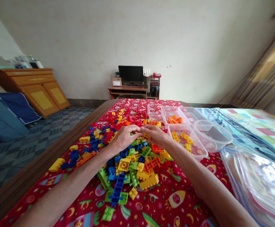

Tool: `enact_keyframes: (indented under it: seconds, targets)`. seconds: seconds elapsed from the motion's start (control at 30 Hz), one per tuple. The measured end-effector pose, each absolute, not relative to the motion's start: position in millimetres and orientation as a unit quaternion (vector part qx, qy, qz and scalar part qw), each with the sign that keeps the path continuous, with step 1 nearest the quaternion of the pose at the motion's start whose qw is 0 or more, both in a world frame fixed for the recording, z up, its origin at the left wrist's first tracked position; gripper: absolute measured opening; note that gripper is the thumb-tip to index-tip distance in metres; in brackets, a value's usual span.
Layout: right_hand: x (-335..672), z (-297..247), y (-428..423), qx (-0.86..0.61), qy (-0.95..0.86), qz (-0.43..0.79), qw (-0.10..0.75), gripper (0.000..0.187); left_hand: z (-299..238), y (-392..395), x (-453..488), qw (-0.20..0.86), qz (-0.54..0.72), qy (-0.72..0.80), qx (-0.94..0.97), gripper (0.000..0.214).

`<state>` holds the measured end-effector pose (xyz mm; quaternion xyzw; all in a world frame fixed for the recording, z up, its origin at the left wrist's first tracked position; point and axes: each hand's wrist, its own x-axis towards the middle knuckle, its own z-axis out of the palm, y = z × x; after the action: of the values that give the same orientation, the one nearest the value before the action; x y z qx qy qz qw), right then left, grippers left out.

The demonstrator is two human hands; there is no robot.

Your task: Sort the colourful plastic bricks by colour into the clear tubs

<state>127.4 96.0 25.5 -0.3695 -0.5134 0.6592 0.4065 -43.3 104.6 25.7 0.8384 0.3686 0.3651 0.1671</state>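
Over the far part of a heap of toy building bricks (128,157), my left hand (126,135) and my right hand (155,133) meet at the fingertips. The fingers of both are bent and closed together; whatever they pinch is hidden behind them. Loose bricks in yellow, blue, green, orange and red lie below and around the hands. A long blue brick piece (118,189) lies on green ones at the near side of the heap. To the right of my right hand, a clear plastic box (200,148) holds several yellow bricks (187,138).
Another clear box (162,110) has orange bricks (175,119) inside. A round clear tub (222,135) stands beside the boxes. Zip plastic bags (260,183) lie at the right on the table, which has a red patterned cloth (165,201). A monitor (130,74) stands by the far wall.
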Motion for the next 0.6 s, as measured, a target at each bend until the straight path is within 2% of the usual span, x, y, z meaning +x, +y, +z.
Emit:
enact_keyframes:
  seconds: [0.13,0.23,0.33,0.5,0.6]
  targets:
    - [143.6,42.8,101.3,-0.414,-0.557,0.563,0.448,0.022,29.3,106.2,-49.7,0.161,0.369,0.397,0.825,0.024]
    - [177.9,64.2,106.8,-0.488,-0.648,0.376,0.449,0.019,22.2,115.9,-58.3,0.127,0.335,0.408,0.840,0.022]
    - [221.7,78.2,109.2,-0.551,-0.729,0.205,0.350,0.019,8.5,125.3,-61.8,0.109,0.281,0.401,0.865,0.023]
    - [266.0,77.9,110.9,-0.644,-0.742,0.105,0.154,0.028,-2.7,130.2,-60.4,0.125,0.222,0.406,0.878,0.033]
    - [262.6,75.6,112.5,-0.640,-0.758,0.041,0.120,0.030,0.2,128.8,-61.6,0.140,0.194,0.406,0.882,0.042]
